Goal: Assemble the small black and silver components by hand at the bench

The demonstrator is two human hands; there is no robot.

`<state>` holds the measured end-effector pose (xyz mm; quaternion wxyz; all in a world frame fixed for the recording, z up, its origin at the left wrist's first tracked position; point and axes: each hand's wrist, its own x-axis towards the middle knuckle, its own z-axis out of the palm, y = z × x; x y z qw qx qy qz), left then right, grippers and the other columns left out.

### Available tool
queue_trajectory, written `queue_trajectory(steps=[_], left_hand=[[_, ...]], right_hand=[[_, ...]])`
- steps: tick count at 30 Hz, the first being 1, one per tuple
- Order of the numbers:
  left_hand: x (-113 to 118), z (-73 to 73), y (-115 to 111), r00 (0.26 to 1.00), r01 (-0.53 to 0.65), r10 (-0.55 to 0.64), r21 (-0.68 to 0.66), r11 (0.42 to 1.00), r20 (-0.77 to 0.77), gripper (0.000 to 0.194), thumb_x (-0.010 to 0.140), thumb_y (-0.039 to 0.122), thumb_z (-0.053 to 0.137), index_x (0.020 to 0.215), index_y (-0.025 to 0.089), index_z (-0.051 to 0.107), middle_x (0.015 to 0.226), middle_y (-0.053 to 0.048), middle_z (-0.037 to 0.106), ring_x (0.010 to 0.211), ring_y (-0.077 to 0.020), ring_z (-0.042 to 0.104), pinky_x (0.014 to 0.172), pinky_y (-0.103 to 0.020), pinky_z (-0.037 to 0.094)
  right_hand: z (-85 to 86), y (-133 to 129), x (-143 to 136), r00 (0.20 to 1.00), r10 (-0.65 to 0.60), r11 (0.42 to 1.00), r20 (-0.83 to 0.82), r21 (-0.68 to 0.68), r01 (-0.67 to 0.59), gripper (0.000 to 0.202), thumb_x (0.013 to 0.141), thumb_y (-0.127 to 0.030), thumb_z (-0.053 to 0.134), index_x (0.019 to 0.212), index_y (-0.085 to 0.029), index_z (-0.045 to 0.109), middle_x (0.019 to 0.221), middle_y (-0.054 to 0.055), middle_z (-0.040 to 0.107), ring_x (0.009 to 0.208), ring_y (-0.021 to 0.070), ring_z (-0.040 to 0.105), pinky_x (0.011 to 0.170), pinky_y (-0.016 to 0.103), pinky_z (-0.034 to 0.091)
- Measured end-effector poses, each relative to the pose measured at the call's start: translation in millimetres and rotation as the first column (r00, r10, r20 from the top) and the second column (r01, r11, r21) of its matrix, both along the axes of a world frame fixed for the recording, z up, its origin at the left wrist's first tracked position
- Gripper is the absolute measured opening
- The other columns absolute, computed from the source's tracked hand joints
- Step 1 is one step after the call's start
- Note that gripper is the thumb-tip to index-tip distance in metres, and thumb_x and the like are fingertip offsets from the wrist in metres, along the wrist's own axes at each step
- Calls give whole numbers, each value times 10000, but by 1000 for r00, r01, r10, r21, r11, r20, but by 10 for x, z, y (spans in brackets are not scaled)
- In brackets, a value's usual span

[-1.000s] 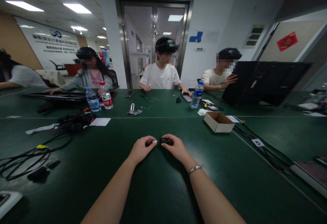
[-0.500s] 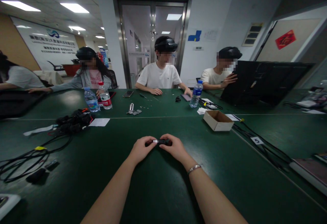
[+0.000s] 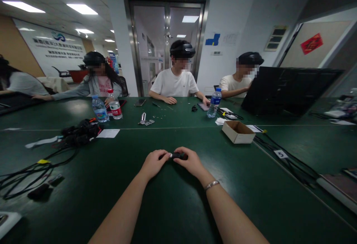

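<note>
Over the green table point(image 3: 178, 207), my two hands meet around a small tool that looks like a black-handled screwdriver point(image 3: 176, 155) with a silver metal end. My right hand point(image 3: 190, 159) is closed round the black handle. Thumb and fingers of my left hand point(image 3: 154, 163) pinch at the silver end, and whatever else lies inside them is hidden. The tool lies roughly level, pointing left.
An open cardboard box point(image 3: 238, 132) stands ahead on the right, near a water bottle point(image 3: 214, 103). Black cables point(image 3: 36, 173) and a dark bundle point(image 3: 80, 134) lie at left. Small metal parts point(image 3: 146, 122) sit farther ahead. Several people sit opposite; a monitor point(image 3: 287, 91) stands right.
Less of the silver end shows between my hands, which have stayed in nearly the same place. At far left the black panel has moved away, and a person at right has lowered a hand from the monitor.
</note>
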<state>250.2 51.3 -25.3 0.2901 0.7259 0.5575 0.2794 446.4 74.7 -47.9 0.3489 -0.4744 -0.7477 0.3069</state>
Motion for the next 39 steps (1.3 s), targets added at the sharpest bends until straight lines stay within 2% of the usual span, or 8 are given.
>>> queue_trajectory(steps=[7,12,17,26,34,39], left_hand=[[24,-21,-1,995,-31,34,37,999,-95,514,889,570,286,716,213,613,792,-30,640,811,-206,564,739,-308,383],[35,-15,-27,990,-47,49,16,999,-131,482,892,565,284,800,227,615,847,-38,640,827,-211,560,761,-328,386],[17,-17,-28,994,-70,66,-53,996,-82,393,868,556,362,940,255,605,930,-31,622,866,-202,552,735,-309,408],[7,25,-27,999,-51,51,-68,996,1,321,844,470,448,998,234,602,960,-33,626,895,-184,556,771,-288,420],[-6,-32,-9,991,-48,48,-2,999,125,248,798,379,544,984,238,629,937,-28,638,889,-184,573,788,-299,440],[-5,-76,17,974,-34,22,51,998,224,209,783,312,581,962,226,644,990,-34,659,943,-192,591,856,-328,452]], right_hand=[[1,-7,2,1000,7,1000,7,2,-7,292,730,-318,670,1008,-229,656,941,4,663,757,129,575,688,258,437],[10,-6,-2,1000,1,1000,3,-10,-1,290,730,-330,673,1000,-227,659,927,-2,663,761,128,575,687,255,435],[30,-3,-2,1000,-5,999,-3,-33,5,281,728,-321,677,992,-224,664,909,0,663,737,123,574,674,254,432],[-33,33,6,999,-16,999,-45,-29,15,283,720,-334,684,979,-221,671,875,3,663,728,128,572,663,249,429],[-31,37,11,998,-7,1000,-68,-28,6,277,722,-344,681,970,-221,668,868,7,662,732,136,572,668,255,427],[-32,39,16,997,-7,1000,-71,-30,5,277,726,-348,681,971,-221,669,851,2,650,705,128,559,642,248,416]])
